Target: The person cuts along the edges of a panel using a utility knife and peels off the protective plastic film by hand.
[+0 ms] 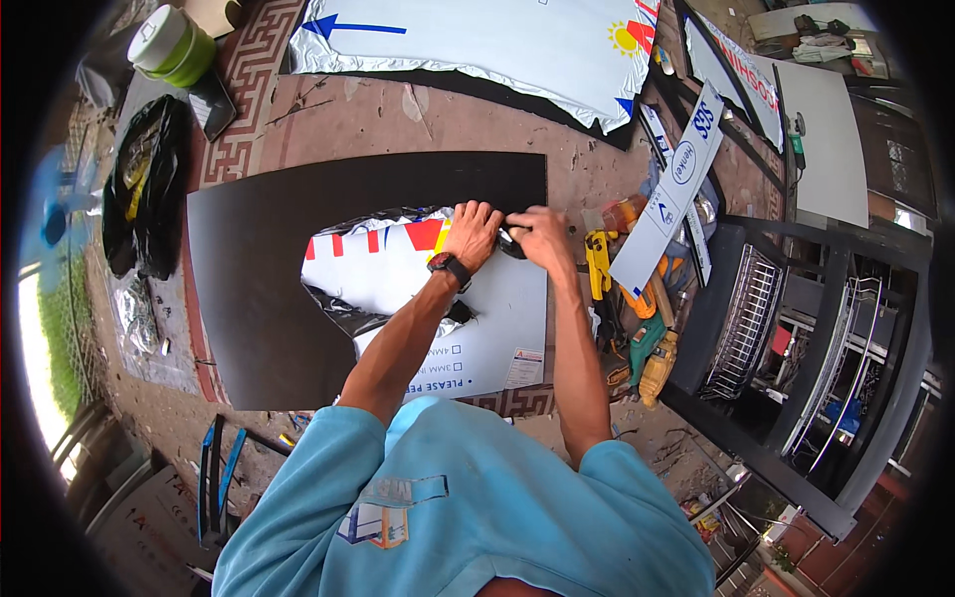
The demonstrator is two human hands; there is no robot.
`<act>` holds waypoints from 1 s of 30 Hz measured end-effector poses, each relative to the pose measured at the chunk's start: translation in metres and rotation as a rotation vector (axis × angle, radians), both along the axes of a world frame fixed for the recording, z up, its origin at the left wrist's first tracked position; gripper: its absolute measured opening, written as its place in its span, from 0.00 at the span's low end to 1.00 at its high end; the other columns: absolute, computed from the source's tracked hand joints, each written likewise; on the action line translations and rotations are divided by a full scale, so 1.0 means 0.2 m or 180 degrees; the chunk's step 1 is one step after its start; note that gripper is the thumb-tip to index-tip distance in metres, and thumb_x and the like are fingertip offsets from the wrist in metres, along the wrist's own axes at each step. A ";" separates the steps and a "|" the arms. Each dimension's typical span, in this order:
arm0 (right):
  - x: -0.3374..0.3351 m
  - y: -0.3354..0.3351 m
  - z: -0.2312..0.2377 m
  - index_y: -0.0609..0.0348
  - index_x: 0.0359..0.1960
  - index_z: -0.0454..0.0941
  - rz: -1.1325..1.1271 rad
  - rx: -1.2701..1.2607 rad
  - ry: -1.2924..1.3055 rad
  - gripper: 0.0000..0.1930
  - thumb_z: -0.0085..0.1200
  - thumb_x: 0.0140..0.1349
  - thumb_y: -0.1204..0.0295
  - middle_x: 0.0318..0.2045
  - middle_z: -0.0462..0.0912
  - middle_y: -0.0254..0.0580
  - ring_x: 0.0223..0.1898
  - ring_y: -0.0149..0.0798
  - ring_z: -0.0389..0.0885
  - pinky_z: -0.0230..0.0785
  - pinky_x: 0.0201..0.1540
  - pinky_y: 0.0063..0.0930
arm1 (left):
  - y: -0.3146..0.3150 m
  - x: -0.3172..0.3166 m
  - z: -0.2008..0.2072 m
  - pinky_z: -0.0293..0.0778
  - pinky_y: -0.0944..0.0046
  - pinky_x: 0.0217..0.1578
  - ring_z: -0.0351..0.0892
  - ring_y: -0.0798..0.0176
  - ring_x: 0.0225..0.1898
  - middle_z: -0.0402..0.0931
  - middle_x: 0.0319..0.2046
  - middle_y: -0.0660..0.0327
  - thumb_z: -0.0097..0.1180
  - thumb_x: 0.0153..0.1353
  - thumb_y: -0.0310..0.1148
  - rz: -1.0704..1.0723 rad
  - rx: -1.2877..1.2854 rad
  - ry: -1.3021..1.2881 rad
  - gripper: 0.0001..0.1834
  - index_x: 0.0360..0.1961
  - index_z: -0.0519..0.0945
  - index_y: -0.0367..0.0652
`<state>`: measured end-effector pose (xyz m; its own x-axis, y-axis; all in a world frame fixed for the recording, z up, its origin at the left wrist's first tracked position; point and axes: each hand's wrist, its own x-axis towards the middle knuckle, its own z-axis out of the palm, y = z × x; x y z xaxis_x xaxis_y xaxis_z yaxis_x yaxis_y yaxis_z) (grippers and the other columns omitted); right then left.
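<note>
A dark flat panel [259, 298] lies on the floor in front of me, its left part and far strip bare black. Loosened protective film [363, 261], white with red and yellow print, is folded over the middle, showing crumpled silvery and black edges. My left hand [473, 236], with a dark watch on the wrist, is closed on the film near the panel's right side. Just beside it, my right hand [540, 241] is closed at a small dark, shiny thing [511, 245], mostly hidden by the fingers. White printed film [497, 328] covers the panel's near right part.
Another film-covered panel [468, 45] lies beyond. At right are a long white printed strip [671, 194], a yellow tool [598, 264], a green power drill [647, 343] and a dark cabinet frame [766, 368] with wire racks. A black plastic bag [149, 189] and a green-white bucket [171, 48] stand left.
</note>
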<state>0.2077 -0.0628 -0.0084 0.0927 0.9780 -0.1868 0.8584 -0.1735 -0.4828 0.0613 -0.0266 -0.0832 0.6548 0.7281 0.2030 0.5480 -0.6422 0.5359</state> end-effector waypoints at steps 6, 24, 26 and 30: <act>0.18 0.25 -0.12 0.66 0.28 0.77 -0.0789 -0.0094 0.0444 0.20 0.65 0.48 0.59 0.19 0.79 0.46 0.20 0.41 0.78 0.70 0.24 0.33 | 0.03 0.08 0.10 0.60 0.58 0.41 0.66 0.57 0.38 0.68 0.32 0.58 0.54 0.46 0.30 -0.0184 -0.0050 0.0490 0.14 0.36 0.72 0.43; 0.16 0.37 -0.08 0.62 0.17 0.73 -0.1222 -0.1181 0.1168 0.18 0.70 0.43 0.64 0.14 0.79 0.43 0.12 0.34 0.77 0.68 0.14 0.22 | -0.60 -0.13 0.50 0.72 0.53 0.23 0.78 0.49 0.22 0.77 0.20 0.52 0.52 0.45 0.32 -0.0520 -0.1219 0.0348 0.08 0.28 0.77 0.42; 0.14 0.36 -0.09 0.62 0.17 0.73 -0.1258 -0.1150 0.1059 0.18 0.70 0.43 0.64 0.14 0.79 0.43 0.13 0.34 0.77 0.68 0.14 0.23 | -0.64 -0.17 0.56 0.72 0.51 0.23 0.78 0.47 0.24 0.77 0.22 0.51 0.53 0.46 0.31 -0.0488 -0.1319 0.0365 0.08 0.29 0.77 0.42; 0.16 0.36 -0.08 0.62 0.18 0.73 -0.1262 -0.1136 0.1183 0.17 0.70 0.43 0.64 0.14 0.79 0.43 0.13 0.34 0.78 0.69 0.15 0.22 | -0.76 -0.28 0.68 0.70 0.49 0.26 0.77 0.42 0.27 0.76 0.21 0.49 0.59 0.51 0.41 -0.0405 -0.2265 0.0371 0.15 0.31 0.76 0.40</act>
<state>0.2388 0.0088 -0.0234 0.3005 0.7548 -0.5831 0.4832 -0.6475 -0.5892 0.0049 -0.1784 0.0524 0.7316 0.5746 -0.3669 0.5712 -0.2229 0.7899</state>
